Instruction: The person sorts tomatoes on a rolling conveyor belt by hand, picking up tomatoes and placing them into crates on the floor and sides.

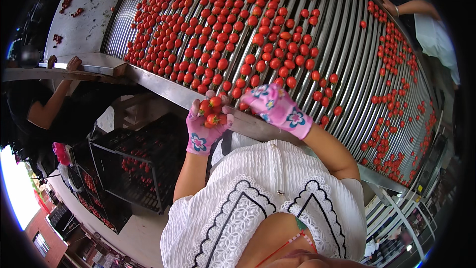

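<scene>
My left hand [208, 124], in a pink flowered glove, is cupped palm up over the near metal edge and holds several small red tomatoes [212, 119], some with green stems. To its right, my right hand [277, 108], in a matching glove, is bent down over the roller conveyor [346, 70] beside loose tomatoes; its fingertips are partly hidden, so whether it grips one cannot be told. Many red cherry tomatoes [219, 37] lie in rows between the metal rollers, dense at the left and sparser towards the right.
Black plastic crates [126, 171] with tomatoes stand below left. A metal rail [167, 87] borders the conveyor. At left, a person's hands [73, 63] rest by a metal tray [87, 15] with dark red clusters. Another person's hand [388, 5] is at the far right edge.
</scene>
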Motion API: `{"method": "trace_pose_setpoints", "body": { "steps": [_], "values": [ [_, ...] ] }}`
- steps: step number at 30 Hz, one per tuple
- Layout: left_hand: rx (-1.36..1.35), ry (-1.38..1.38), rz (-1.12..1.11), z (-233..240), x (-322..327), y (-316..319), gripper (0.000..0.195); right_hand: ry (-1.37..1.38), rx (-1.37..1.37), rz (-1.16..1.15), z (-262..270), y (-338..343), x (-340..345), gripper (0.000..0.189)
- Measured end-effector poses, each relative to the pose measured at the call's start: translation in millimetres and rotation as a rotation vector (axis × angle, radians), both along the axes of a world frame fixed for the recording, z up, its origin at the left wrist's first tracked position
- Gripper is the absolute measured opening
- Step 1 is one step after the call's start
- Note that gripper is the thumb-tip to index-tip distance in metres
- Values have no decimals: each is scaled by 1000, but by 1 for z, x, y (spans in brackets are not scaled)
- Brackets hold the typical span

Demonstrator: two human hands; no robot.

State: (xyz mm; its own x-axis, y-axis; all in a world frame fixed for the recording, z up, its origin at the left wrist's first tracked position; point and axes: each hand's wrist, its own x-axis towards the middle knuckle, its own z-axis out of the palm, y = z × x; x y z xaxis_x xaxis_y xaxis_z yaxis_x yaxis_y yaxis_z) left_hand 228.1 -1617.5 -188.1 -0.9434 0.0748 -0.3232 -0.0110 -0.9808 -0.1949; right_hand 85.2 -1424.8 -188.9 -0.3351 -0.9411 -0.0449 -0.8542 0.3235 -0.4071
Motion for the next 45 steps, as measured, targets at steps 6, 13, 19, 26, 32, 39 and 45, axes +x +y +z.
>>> {"method": "trace_pose_setpoints", "body": {
  "steps": [6, 13, 19, 26, 32, 39, 45],
  "values": [
    [-19, 8, -23, 1, -4, -2, 37, -21, 28, 166, -15, -25, 6, 30],
    [-4, -10, -7, -5, 0, -15, 39, -1122, -255, -375, 12, 17, -36, 12],
    [-54, 39, -82, 1, -21, -10, 37, 49, 145, -6, -37, 9, 37, 29],
    [-49, 29, -113, -2, -25, -14, 40, -635, -187, -248, -8, 22, -8, 23],
    [-51, -31, -120, -6, -25, -22, 40, -1812, -753, -722, -7, 73, -42, 32],
    [-34, -11, -162, -5, -47, -24, 40, -536, -562, -752, -7, 27, -94, 16],
    [-29, -39, -176, 3, -60, -28, 35, 68, -154, -847, -7, 26, -125, 13]
  ]
}}
